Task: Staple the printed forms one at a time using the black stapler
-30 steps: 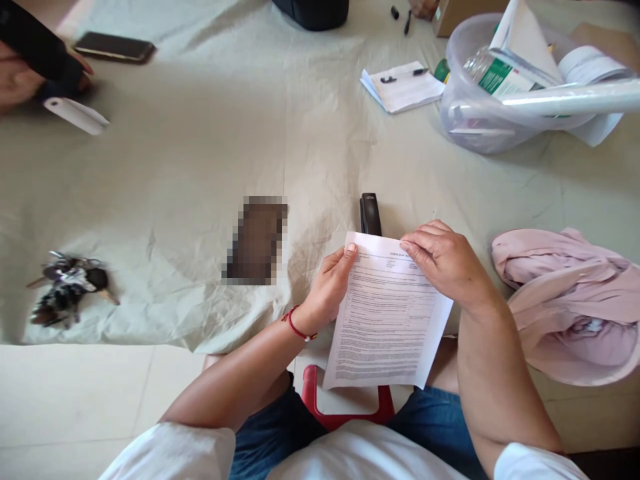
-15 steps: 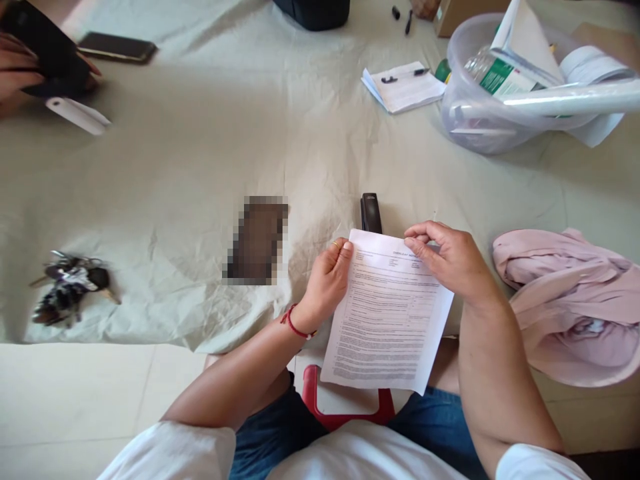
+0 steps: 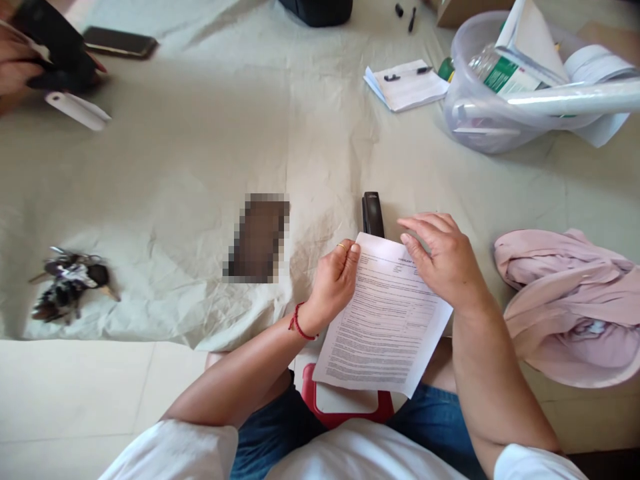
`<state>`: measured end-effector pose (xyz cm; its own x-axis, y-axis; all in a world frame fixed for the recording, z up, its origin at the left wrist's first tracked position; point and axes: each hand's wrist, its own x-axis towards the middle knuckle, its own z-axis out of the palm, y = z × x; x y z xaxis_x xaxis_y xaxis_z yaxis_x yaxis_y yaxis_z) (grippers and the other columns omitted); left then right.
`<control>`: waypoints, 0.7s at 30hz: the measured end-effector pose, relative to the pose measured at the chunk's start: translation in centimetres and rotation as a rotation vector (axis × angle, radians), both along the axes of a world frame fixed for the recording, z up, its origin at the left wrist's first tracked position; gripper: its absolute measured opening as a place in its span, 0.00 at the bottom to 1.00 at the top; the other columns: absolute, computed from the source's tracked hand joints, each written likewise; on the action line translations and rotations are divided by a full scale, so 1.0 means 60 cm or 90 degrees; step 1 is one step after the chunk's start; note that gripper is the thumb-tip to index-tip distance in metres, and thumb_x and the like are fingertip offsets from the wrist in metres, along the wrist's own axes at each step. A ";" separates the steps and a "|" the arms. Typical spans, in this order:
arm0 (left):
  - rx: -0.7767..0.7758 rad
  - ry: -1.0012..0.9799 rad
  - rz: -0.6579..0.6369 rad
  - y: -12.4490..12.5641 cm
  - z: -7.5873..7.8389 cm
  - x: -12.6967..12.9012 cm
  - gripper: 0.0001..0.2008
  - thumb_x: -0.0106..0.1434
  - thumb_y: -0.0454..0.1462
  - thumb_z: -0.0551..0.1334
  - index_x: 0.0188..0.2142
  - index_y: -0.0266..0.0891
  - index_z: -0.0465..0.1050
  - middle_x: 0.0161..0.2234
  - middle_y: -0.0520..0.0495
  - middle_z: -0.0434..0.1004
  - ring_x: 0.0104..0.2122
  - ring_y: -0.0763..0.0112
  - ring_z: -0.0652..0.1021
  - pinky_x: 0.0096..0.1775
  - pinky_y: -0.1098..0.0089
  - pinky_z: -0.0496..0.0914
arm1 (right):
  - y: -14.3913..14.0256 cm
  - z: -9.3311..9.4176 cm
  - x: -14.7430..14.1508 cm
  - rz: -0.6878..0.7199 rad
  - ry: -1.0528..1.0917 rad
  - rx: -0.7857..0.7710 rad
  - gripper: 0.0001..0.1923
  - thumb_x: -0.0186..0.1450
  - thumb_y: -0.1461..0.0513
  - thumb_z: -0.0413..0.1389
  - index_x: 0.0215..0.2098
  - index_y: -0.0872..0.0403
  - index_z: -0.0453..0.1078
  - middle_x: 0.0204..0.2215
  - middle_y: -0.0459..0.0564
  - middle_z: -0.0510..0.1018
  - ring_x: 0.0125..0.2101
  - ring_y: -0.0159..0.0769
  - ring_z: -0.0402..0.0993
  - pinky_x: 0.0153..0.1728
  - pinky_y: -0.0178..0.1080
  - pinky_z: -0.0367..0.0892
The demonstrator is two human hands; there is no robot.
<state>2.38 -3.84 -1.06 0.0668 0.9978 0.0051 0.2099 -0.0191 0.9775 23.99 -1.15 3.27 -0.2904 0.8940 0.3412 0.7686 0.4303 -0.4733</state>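
Observation:
A printed sheet of paper is tilted over my lap at the table edge, its text facing me. My left hand pinches the upper left corner between thumb and curled fingers. Over the upper right part hovers my right hand, thumb and fingers apart; whether its palm brushes the page I cannot tell. The page's top right corner is hidden behind that hand. Just beyond the top edge lies a black stapler, its near end covered by the paper.
Left on the cloth-covered table are a blurred-out dark rectangle and keys. Pink cloth lies right. Farther back are a notepad, a full plastic tub, a phone and another person's hand.
My right hand has let go of the paper's top edge and spread its fingers. The sheet, still in my left hand, has tilted slightly clockwise.

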 end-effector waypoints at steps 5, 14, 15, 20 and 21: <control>0.035 -0.005 -0.011 -0.004 -0.003 0.008 0.30 0.79 0.63 0.53 0.30 0.45 0.59 0.24 0.56 0.57 0.24 0.73 0.58 0.27 0.66 0.56 | -0.021 0.006 -0.053 0.067 -0.053 0.037 0.19 0.82 0.63 0.51 0.65 0.53 0.78 0.61 0.57 0.85 0.68 0.54 0.75 0.70 0.61 0.69; 0.059 0.019 0.004 -0.004 0.000 0.009 0.31 0.79 0.64 0.52 0.29 0.45 0.59 0.23 0.57 0.56 0.23 0.74 0.57 0.27 0.66 0.56 | -0.028 -0.004 -0.066 0.055 -0.035 0.047 0.18 0.82 0.65 0.50 0.60 0.53 0.80 0.53 0.57 0.89 0.60 0.50 0.82 0.63 0.55 0.74; 0.059 0.024 0.004 -0.005 0.000 0.009 0.31 0.79 0.64 0.52 0.30 0.44 0.60 0.22 0.57 0.56 0.22 0.74 0.57 0.26 0.66 0.56 | -0.027 -0.003 -0.064 0.045 -0.024 0.045 0.17 0.82 0.64 0.51 0.58 0.52 0.80 0.51 0.56 0.89 0.58 0.49 0.82 0.61 0.53 0.75; 0.065 0.026 0.000 -0.011 0.003 0.010 0.29 0.80 0.61 0.52 0.32 0.44 0.64 0.22 0.58 0.55 0.22 0.74 0.57 0.27 0.66 0.56 | -0.019 0.009 -0.053 0.011 0.028 -0.027 0.12 0.81 0.58 0.55 0.41 0.49 0.79 0.36 0.51 0.85 0.44 0.45 0.79 0.48 0.47 0.73; 0.059 0.019 -0.001 -0.012 0.004 0.010 0.29 0.80 0.61 0.53 0.32 0.44 0.64 0.22 0.58 0.55 0.22 0.74 0.57 0.27 0.66 0.56 | -0.017 0.012 -0.052 0.016 0.043 -0.053 0.13 0.81 0.58 0.55 0.39 0.48 0.77 0.34 0.49 0.83 0.42 0.44 0.78 0.47 0.46 0.72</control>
<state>2.98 -4.59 -0.84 0.0699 0.9929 0.0958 0.2393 -0.1099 0.9647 20.89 -2.18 3.96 -0.2924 0.9128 0.2853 0.7226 0.4062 -0.5593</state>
